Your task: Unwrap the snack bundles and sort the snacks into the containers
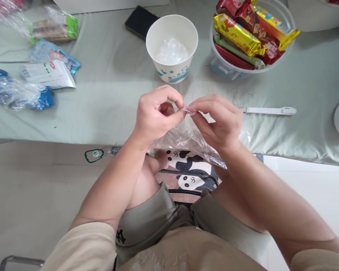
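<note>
A clear plastic bag (183, 135) hangs from my fingertips over the front edge of the table. My left hand (159, 113) pinches the gathered top of the bag between thumb and forefinger. Meeting it there, my right hand (219, 118) pinches the same bit of plastic from the other side. Just beyond my hands stands a white paper tub (172, 73) with blue drawings, and clear crumpled plastic (172, 51) lies inside it. A white-handled knife (271, 110) lies right of my right hand, its blade end partly hidden.
A clear round tub (228, 71) full of wrapped snack bars (237, 35) stands at the back right. Behind the paper tub lies a black phone (139, 22). Several packaged snacks, among them a white packet (49, 75), cover the left of the cloth-covered table (101, 105).
</note>
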`<state>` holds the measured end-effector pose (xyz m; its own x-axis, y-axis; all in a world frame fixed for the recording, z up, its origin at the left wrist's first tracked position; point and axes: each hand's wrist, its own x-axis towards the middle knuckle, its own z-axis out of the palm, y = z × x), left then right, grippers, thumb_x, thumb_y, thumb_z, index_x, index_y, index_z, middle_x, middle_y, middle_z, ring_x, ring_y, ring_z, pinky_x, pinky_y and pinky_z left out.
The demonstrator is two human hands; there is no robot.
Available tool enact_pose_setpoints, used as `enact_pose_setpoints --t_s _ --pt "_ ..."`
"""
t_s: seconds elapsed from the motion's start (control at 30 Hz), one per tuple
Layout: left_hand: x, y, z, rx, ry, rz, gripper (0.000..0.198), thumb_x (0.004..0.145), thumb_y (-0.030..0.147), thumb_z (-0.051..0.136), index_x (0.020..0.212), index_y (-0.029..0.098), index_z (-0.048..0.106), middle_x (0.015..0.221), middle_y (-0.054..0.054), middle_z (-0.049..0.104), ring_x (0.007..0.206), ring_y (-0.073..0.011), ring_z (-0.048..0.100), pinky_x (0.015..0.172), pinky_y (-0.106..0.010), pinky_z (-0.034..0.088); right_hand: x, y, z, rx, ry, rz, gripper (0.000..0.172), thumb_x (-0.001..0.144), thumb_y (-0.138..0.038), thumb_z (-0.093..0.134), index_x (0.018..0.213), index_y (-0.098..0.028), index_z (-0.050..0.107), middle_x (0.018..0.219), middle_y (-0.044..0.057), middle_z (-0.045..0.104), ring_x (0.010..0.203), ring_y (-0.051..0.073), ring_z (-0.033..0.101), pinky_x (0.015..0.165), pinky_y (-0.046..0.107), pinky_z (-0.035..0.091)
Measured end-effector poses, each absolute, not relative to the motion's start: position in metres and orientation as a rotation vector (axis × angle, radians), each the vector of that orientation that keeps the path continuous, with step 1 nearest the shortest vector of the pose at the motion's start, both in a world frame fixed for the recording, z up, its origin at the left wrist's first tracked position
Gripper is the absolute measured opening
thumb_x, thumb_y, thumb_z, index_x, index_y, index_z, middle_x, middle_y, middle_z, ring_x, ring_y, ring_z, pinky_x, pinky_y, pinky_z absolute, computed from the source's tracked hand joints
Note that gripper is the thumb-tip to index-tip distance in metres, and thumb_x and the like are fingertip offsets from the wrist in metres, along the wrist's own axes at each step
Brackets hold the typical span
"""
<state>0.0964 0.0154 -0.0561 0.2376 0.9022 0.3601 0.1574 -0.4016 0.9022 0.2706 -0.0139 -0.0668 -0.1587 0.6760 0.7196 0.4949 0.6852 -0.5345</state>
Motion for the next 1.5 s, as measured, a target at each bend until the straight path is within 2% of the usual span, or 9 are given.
enact_pose_setpoints --t_s 0.17,0.47,0.67,0.83,0.9,0.97,1.1,1.27,1.5 --pt "0.094 0.023 -0.065 1.850 0.987 1.258 0.034 0.083 0.041 0.083 0.072 0.019 0.059 0.076 0.000 0.059 0.058 -0.0063 0.054 0.042 -0.020 0.036 0.272 -0.013 -0.069 -1.005 -1.740 0.239 0.011 0.099 -0.024 0.063 0.091 -0.025 0.071 0.082 0.001 0.074 0.076 0.015 0.069 0.072 0.030 0.054" --pt "0.091 0.023 -0.062 1.794 1.050 1.194 0.020 0.080 0.021 0.078 0.071 0.019 0.061 0.079 -0.001 0.062 0.056 -0.0060 0.049 0.043 -0.021 0.031 0.276 -0.013 -0.066 -1.204 -1.772 0.273 0.011 0.093 -0.022 0.061 0.085 -0.027 0.066 0.082 0.001 0.073 0.077 0.018 0.069 0.074 0.034 0.056" --pt "0.087 0.021 -0.051 1.681 1.044 0.886 0.017 0.077 0.020 0.076 0.071 0.019 0.060 0.068 0.003 0.056 0.045 -0.0035 0.036 0.043 -0.024 0.022 0.280 -0.011 -0.062 -1.134 -1.748 0.562 0.007 0.084 -0.019 0.058 0.080 -0.025 0.058 0.091 0.003 0.076 0.086 0.019 0.071 0.077 0.034 0.055" --pt "0.080 0.023 -0.043 1.608 1.102 0.714 0.015 0.076 0.015 0.074 0.071 0.019 0.060 0.067 0.002 0.055 0.052 -0.0070 0.043 0.052 -0.026 0.030 0.287 -0.006 -0.058 -1.225 -1.651 0.922 0.014 0.084 -0.020 0.056 0.071 -0.023 0.053 0.080 0.002 0.073 0.074 0.016 0.067 0.074 0.033 0.054" --pt "0.078 0.026 -0.045 1.571 1.083 0.723 0.014 0.076 0.016 0.073 0.071 0.019 0.060 0.069 0.002 0.056 0.056 -0.0081 0.045 0.054 -0.027 0.032 0.287 -0.004 -0.057 -1.227 -1.508 1.087 0.014 0.088 -0.023 0.054 0.075 -0.023 0.054 0.083 0.003 0.073 0.078 0.015 0.068 0.075 0.032 0.056" --pt "0.078 0.028 -0.048 1.518 1.026 0.779 0.015 0.074 0.017 0.074 0.071 0.020 0.060 0.072 0.001 0.057 0.060 -0.0090 0.048 0.055 -0.027 0.035 0.287 -0.001 -0.058 -1.204 -1.391 1.190 0.004 0.089 -0.026 0.059 0.086 -0.024 0.059 0.093 0.003 0.074 0.086 0.016 0.070 0.077 0.031 0.058" --pt "0.080 0.029 -0.051 1.395 0.960 0.815 0.018 0.070 0.018 0.077 0.070 0.020 0.059 0.074 0.001 0.058 0.060 -0.0086 0.048 0.054 -0.026 0.036 0.286 0.002 -0.062 -1.088 -1.372 1.346 0.025 0.081 -0.034 0.076 0.102 -0.023 0.067 0.107 0.005 0.075 0.098 0.019 0.069 0.078 0.032 0.059" --pt "0.083 0.028 -0.047 1.366 1.010 0.759 0.017 0.070 0.019 0.075 0.069 0.020 0.059 0.072 0.001 0.057 0.058 -0.0081 0.045 0.054 -0.027 0.034 0.286 0.001 -0.057 -1.232 -1.504 1.238 0.031 0.085 -0.049 0.077 0.084 -0.019 0.071 0.081 0.003 0.070 0.074 0.014 0.062 0.065 0.028 0.051" --pt "0.078 0.033 -0.044 1.523 1.105 0.672 0.013 0.073 0.020 0.073 0.071 0.019 0.060 0.075 0.001 0.059 0.068 -0.0110 0.051 0.066 -0.027 0.040 0.286 0.002 -0.054 -1.395 -1.482 1.248 0.016 0.085 -0.028 0.072 0.072 -0.020 0.065 0.070 0.001 0.066 0.066 0.013 0.058 0.060 0.027 0.047"
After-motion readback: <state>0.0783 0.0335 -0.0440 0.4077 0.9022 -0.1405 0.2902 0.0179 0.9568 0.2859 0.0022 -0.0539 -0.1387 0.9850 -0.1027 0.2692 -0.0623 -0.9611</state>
